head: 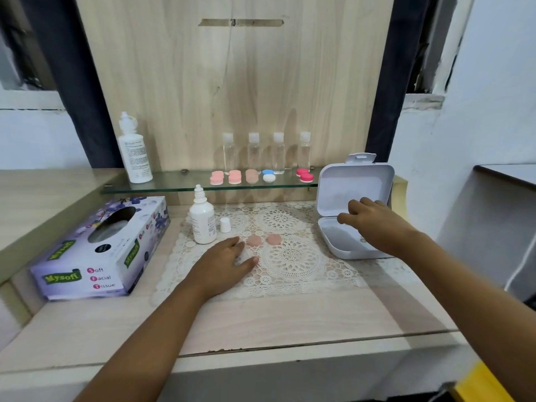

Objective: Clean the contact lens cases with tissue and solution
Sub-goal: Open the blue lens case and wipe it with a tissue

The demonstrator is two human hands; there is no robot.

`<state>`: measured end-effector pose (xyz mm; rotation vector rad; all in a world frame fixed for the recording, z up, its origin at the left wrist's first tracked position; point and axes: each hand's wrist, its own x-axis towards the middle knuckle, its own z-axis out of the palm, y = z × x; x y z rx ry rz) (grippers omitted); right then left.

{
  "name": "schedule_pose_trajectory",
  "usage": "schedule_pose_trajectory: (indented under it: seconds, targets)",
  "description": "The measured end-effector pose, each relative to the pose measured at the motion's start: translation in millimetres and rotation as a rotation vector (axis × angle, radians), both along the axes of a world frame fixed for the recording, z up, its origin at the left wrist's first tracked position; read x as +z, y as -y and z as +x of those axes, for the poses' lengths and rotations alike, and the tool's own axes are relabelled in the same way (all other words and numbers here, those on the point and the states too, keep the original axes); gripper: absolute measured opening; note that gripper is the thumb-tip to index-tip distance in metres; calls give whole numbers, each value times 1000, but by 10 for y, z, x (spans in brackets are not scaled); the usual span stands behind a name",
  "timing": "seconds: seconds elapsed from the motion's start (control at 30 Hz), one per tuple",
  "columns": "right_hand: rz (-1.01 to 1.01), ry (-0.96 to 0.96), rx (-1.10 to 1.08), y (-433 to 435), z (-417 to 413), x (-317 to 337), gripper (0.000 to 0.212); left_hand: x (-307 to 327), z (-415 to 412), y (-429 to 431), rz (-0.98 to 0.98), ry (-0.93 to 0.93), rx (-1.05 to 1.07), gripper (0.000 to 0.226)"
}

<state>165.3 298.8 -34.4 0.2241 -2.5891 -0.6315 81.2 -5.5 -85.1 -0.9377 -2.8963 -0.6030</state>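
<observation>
Two peach lens-case caps [263, 240] lie on the lace mat [293, 265]. My left hand [223, 264] rests flat on the mat just left of them, fingers apart, holding nothing. A small solution bottle [202, 220] stands uncapped behind that hand, its white cap [225, 225] beside it. My right hand [374, 223] hovers over the open white plastic box [352, 204] at the right, fingers spread; I see nothing in it. The tissue box [98, 250] lies at the left. Several lens cases [261, 177] sit on the glass shelf [162, 184].
A tall white solution bottle [133, 149] stands at the shelf's left end. Several clear bottles [265, 152] line the wooden back panel. A raised wooden ledge [43, 195] runs along the left. The table's front edge [261, 352] is near me.
</observation>
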Motion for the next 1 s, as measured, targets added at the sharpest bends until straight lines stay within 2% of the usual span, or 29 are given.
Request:
schedule_pose_trajectory:
  seconds: [0.07,0.2,0.33,0.53,0.67,0.77,0.93,1.0]
  targets:
    - [-87,-18,-8,-1,-8,-29,51,-2,-1,5,3,-1,1,61]
    - [-447,-66,7,139,-40,-35,31,-10,-8,8,1,-4,1,62]
    - [-763,-140,147,489,-91,-65,30,-12,-13,6,5,-5,2,62]
    - [-1024,-12,204,1042,-191,-221,30,-24,-31,15,8,7,-6,63]
    - [-1197,50,147,1229,-252,-385,28,-24,-31,19,16,-7,-13,64]
    - [-1191,90,101,1252,-260,-445,30,-24,-41,20,21,-9,-22,65]
    - [-1002,126,86,1248,-248,-457,29,-35,-68,31,46,17,-39,67]
    - [-953,127,90,1261,-229,-464,29,-10,-84,50,117,51,-84,60]
